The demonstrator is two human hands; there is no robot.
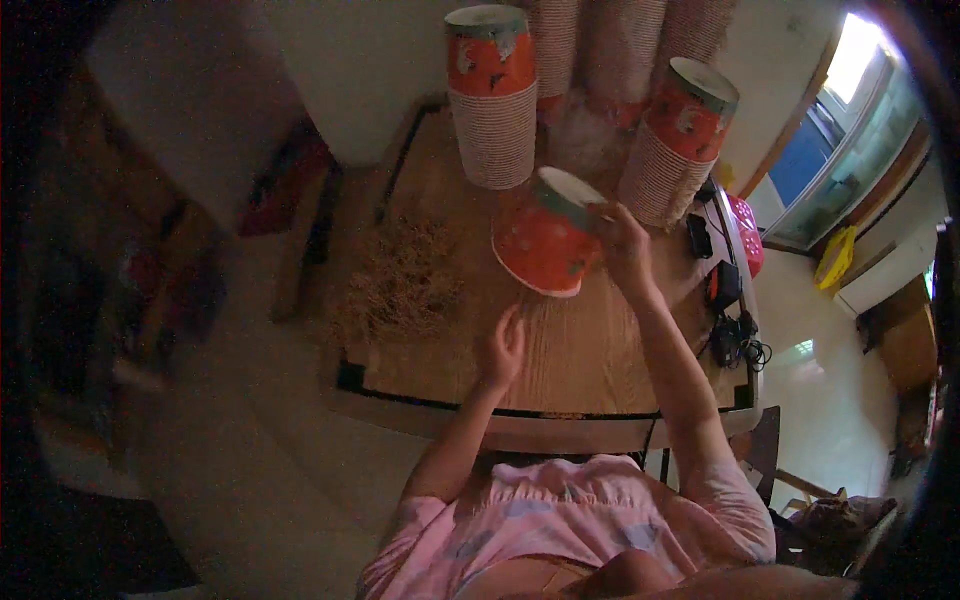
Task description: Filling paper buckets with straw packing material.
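My right hand (625, 245) grips a red paper tub (545, 245) by the side of its green-banded end. The tub is tilted over the table, its pale flat bottom up and its white rim facing down toward me. My left hand (503, 348) is raised just below the rim, apart from the tub, fingers stretched out and holding nothing. Beyond the tub stands a tall stack of nested upside-down paper tubs (493, 110). A second such stack (680, 140) leans slightly at the right.
A loose heap of brown stringy bits (405, 280) lies on the left of the wooden table (560, 370). More stacks (625, 45) rise at the back. Black adapters and cables (735, 335) lie along the right edge, near a pink basket (745, 235). A window (850, 110) is at the upper right.
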